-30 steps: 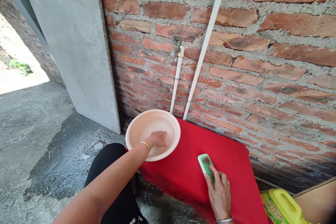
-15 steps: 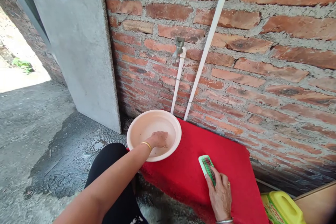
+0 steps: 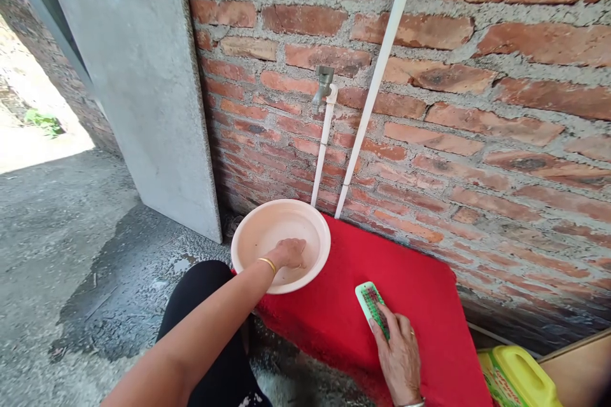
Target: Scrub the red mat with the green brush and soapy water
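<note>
My left hand [image 3: 289, 253], with a gold bangle at the wrist, reaches down into a pale pink basin [image 3: 241, 229] with water in it. Its fingers point downward and are mostly hidden, so I cannot tell whether they grip anything. On the red cloth [image 3: 405, 261] to the right of the basin, my right hand [image 3: 399, 350] is closed round the near end of a green scrub brush [image 3: 370, 299]. The thumb lies along the brush's left side, the fingers over its right side. Dark and green bristles show on the upper face.
A brick wall [image 3: 477, 133] rises behind the cloth, with a tap [image 3: 323, 84] and white pipes [image 3: 377, 92]. A grey slab [image 3: 138, 89] leans at the left. A yellow jug [image 3: 520, 375] stands at lower right. The floor [image 3: 109, 305] is wet at left.
My right hand and the scrub brush have shifted slightly to the left over the red cloth. The left hand stays in the basin.
</note>
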Demonstrator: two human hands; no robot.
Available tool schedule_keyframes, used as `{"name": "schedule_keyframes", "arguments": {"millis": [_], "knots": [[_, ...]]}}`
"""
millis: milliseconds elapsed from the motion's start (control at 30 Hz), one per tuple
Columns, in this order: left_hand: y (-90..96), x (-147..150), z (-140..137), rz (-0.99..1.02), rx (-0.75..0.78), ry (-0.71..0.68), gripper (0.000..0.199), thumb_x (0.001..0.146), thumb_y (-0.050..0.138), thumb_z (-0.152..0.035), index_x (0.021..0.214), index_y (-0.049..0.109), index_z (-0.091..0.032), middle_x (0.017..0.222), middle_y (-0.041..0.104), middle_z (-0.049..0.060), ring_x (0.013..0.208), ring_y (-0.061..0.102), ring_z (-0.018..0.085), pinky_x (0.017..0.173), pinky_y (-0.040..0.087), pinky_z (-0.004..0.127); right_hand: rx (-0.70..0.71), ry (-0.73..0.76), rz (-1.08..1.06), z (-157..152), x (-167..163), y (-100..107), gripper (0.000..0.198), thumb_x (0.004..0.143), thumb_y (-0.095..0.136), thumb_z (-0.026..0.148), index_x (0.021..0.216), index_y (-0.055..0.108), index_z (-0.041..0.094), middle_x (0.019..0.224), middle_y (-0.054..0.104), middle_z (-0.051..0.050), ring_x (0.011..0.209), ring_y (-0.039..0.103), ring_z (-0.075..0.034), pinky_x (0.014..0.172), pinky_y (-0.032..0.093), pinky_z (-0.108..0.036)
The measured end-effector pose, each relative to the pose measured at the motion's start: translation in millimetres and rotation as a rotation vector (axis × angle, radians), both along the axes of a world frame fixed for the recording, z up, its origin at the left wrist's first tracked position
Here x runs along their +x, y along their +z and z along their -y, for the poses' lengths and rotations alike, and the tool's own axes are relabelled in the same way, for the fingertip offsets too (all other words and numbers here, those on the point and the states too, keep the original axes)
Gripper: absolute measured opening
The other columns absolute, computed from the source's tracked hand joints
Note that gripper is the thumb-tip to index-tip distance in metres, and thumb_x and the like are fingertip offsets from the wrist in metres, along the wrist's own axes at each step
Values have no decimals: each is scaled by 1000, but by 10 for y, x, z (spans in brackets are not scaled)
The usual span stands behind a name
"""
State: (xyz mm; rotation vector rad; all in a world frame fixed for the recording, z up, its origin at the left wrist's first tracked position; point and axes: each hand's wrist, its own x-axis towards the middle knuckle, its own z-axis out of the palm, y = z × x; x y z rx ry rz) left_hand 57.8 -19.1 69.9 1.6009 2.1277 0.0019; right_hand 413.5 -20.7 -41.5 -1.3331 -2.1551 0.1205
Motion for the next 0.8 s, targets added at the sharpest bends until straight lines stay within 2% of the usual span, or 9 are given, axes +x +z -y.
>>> {"name": "schedule_keyframes", "arguments": {"millis": [67, 167, 267, 333, 500, 667, 800], "knots": [[6, -3, 12, 4, -27, -10, 39, 94, 61, -41, 125, 60, -18, 126, 62, 8, 109, 62, 22, 92, 55, 44, 6, -47, 21, -96, 89, 40, 65, 93, 30, 72, 119, 67, 25, 98, 65, -10, 86, 61, -24, 78, 46, -39], [10, -8, 14, 8, -48, -15, 40, 93, 61, -42, 126, 60, -18, 127, 61, 8, 110, 62, 23, 92, 54, 43, 37, -198, 73, -249, 290, 92, 73, 91, 24, 76, 118, 67, 22, 93, 63, -11, 78, 59, -25, 72, 46, -40], [3, -6, -13, 4, -73, -27, 46, 83, 72, -41, 122, 62, -20, 127, 64, 10, 114, 62, 27, 97, 51, 43, 61, -309, 111, -326, 472, 110, 77, 90, 20, 77, 116, 67, 22, 89, 61, -11, 73, 57, -26, 70, 46, -41], [-3, -3, -33, -13, -95, -47, 51, 75, 76, -40, 120, 62, -21, 128, 65, 11, 118, 61, 30, 99, 48, 43, 67, -320, 116, -325, 540, 105, 77, 90, 20, 77, 115, 68, 21, 88, 61, -12, 73, 57, -27, 71, 46, -43], [-7, 1, -37, -48, -112, -67, 52, 73, 71, -41, 120, 61, -22, 131, 64, 13, 121, 60, 31, 99, 48, 41, 15, -231, 45, -219, 499, 64, 78, 88, 24, 80, 117, 66, 21, 91, 63, -12, 82, 60, -29, 76, 47, -45], [-47, -19, -39, -47, -102, -75, 54, 72, 71, -42, 120, 60, -20, 129, 65, 14, 121, 61, 32, 97, 49, 43, -63, -16, -40, -62, 211, 36, 60, 91, 37, 72, 119, 66, 27, 102, 66, -8, 92, 62, -26, 84, 48, -42], [-86, -31, -52, -43, -87, -63, 55, 70, 72, -41, 120, 60, -21, 128, 66, 14, 120, 62, 33, 96, 50, 42, -53, 40, -4, -67, 17, 50, 56, 94, 35, 68, 120, 66, 30, 100, 65, -7, 89, 62, -23, 83, 47, -39]]}}
